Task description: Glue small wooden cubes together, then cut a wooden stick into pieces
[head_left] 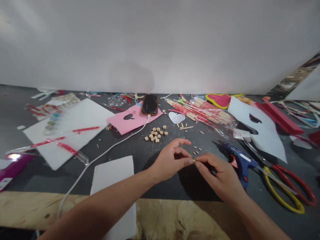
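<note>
My left hand (168, 162) and my right hand (221, 175) meet above the dark tabletop, thumbs and forefingers pinched together. Between their fingertips is a small wooden stick piece (194, 161), mostly covered, so its exact shape is hard to see. Just beyond the fingers lie several short cut stick pieces (197, 152). A pile of small wooden clusters (156, 134), apparently short sticks stuck together, sits beyond my left hand. Right of my right hand rests a blue glue gun (240, 161), beside large scissors (277, 176) with red and yellow handles.
A phone (150, 105) with a white cable (107, 148) lies on pink paper (120, 121). Packaged wooden chopsticks (207, 111) are at the back. White sheets (92, 116) lie left, another white board (112, 173) near the front edge, and a white wall (160, 46) stands behind.
</note>
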Tool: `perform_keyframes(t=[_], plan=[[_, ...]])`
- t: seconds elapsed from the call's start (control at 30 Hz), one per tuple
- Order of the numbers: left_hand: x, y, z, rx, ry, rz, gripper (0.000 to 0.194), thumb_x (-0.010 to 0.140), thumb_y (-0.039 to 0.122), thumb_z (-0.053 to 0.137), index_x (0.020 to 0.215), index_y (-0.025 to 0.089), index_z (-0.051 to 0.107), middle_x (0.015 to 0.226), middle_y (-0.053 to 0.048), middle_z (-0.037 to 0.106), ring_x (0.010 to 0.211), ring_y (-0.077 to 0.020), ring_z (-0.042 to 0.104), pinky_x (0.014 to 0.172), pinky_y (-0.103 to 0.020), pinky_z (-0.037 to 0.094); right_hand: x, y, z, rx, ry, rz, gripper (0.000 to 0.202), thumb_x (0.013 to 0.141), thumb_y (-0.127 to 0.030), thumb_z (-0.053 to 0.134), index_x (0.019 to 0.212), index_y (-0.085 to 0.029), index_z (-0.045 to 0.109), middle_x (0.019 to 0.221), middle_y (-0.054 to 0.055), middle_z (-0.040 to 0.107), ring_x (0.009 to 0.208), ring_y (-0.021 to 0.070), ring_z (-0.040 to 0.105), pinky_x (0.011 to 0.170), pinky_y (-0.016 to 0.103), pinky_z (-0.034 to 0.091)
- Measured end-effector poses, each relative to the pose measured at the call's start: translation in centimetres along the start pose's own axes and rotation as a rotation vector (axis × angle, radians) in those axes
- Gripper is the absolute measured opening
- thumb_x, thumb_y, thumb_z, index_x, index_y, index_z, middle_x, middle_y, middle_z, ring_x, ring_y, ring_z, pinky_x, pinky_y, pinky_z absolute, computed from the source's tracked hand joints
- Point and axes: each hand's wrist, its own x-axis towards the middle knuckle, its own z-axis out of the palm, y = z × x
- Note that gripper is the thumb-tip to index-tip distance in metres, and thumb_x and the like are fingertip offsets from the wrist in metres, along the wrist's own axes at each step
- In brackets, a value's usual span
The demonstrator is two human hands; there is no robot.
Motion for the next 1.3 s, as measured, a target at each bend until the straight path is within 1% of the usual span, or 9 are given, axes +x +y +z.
perform_keyframes(t=[0.2, 0.4, 0.57, 0.63, 0.83, 1.07, 1.3], plan=[[-0.08, 0.03, 0.11, -0.017, 0.008, -0.005, 0.046, 0.067, 0.021, 0.07, 0.107, 0.019, 0.048, 0.071, 0.001, 0.061, 0.064, -0.0098, 0.055, 0.064, -0.022, 0.041, 0.02, -0.12, 0.06, -0.004, 0.009, 0.009, 0.012, 0.083, -0.027, 0.05, 0.082, -0.022, 0.061, 0.074, 0.001, 0.063, 0.07, 0.0136, 0.059, 0.063, 0.024, 0.046], [-0.1, -0.08, 0.2, -0.091, -0.013, -0.006, 0.041, 0.066, 0.018, 0.071, 0.102, 0.018, 0.05, 0.076, 0.0, 0.061, 0.067, -0.0091, 0.055, 0.064, -0.021, 0.042, 0.06, -0.01, 0.01, 0.013, 0.069, 0.049, 0.012, 0.083, -0.029, 0.051, 0.084, -0.022, 0.061, 0.078, 0.001, 0.065, 0.071, 0.014, 0.06, 0.064, 0.024, 0.046], [-0.01, -0.28, 0.19, 0.017, -0.005, 0.022, 0.02, 0.067, 0.02, 0.069, 0.083, 0.015, 0.059, 0.076, -0.001, 0.06, 0.07, -0.0104, 0.054, 0.066, -0.022, 0.042, 0.01, 0.0, -0.05, 0.011, 0.066, 0.049, 0.013, 0.083, -0.03, 0.052, 0.085, -0.022, 0.061, 0.08, 0.002, 0.065, 0.072, 0.0151, 0.06, 0.065, 0.026, 0.046], [0.01, -0.35, 0.17, 0.082, 0.007, 0.032, 0.016, 0.068, 0.024, 0.068, 0.08, 0.015, 0.061, 0.075, 0.0, 0.06, 0.069, -0.0108, 0.054, 0.065, -0.022, 0.042, 0.01, -0.02, -0.01, 0.011, 0.067, 0.043, 0.012, 0.083, -0.03, 0.052, 0.085, -0.022, 0.061, 0.079, 0.003, 0.065, 0.071, 0.0154, 0.06, 0.064, 0.026, 0.046], [-0.07, -0.28, 0.16, 0.188, 0.026, 0.057, 0.014, 0.071, 0.027, 0.066, 0.078, 0.015, 0.062, 0.072, 0.0, 0.06, 0.065, -0.0103, 0.052, 0.061, -0.021, 0.04, -0.03, 0.03, 0.19, 0.009, 0.045, 0.042, 0.011, 0.083, -0.028, 0.052, 0.084, -0.022, 0.061, 0.077, 0.001, 0.064, 0.069, 0.0144, 0.059, 0.062, 0.025, 0.046], [-0.17, -0.29, 0.21, 0.224, 0.021, 0.086, 0.013, 0.073, 0.026, 0.063, 0.078, 0.015, 0.062, 0.07, 0.0, 0.059, 0.062, -0.0096, 0.05, 0.058, -0.02, 0.039, -0.09, -0.1, 0.17, 0.013, 0.035, 0.052, 0.012, 0.084, -0.029, 0.051, 0.082, -0.022, 0.06, 0.076, 0.001, 0.064, 0.068, 0.0146, 0.059, 0.062, 0.025, 0.046], [-0.09, -0.2, 0.32, 0.242, 0.033, 0.071, 0.013, 0.072, 0.027, 0.063, 0.077, 0.015, 0.063, 0.068, 0.0, 0.059, 0.06, -0.0093, 0.049, 0.057, -0.02, 0.038, -0.02, -0.06, 0.24, 0.018, 0.034, 0.057, 0.012, 0.084, -0.03, 0.05, 0.084, -0.022, 0.059, 0.077, 0.002, 0.065, 0.07, 0.015, 0.06, 0.064, 0.026, 0.047]])
